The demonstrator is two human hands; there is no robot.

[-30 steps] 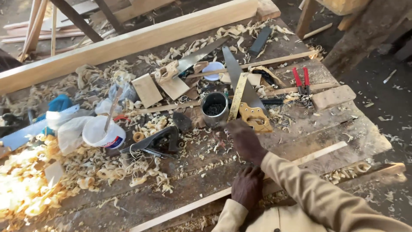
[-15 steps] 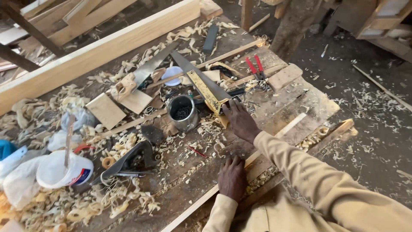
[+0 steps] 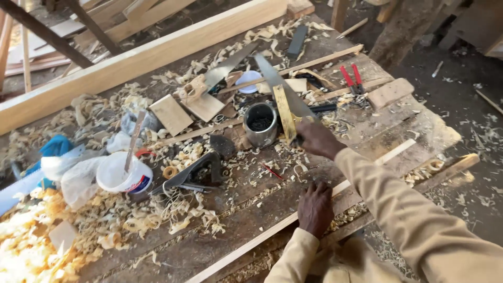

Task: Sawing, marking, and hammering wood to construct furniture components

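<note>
My right hand (image 3: 317, 139) is closed over the handle of a handsaw (image 3: 277, 78), whose grey blade points away up and left across the bench. A yellow wooden piece (image 3: 284, 112) lies along the blade beside a metal can (image 3: 260, 124). My left hand (image 3: 314, 208) presses flat on a thin pale wooden strip (image 3: 246, 246) that runs diagonally along the near edge of the workbench (image 3: 414, 126). Both sleeves are tan.
A long pale beam (image 3: 141, 57) lies across the far side. A white tub with a stick (image 3: 123, 175), a dark hand plane (image 3: 194, 170), a second saw (image 3: 225, 68), red-handled pliers (image 3: 351, 76), a wood block (image 3: 390, 91) and shavings (image 3: 31, 246) clutter the bench.
My right hand has settled onto the saw handle and closed on it. The left hand stays on the strip. The view has shifted to the right over the bench.
</note>
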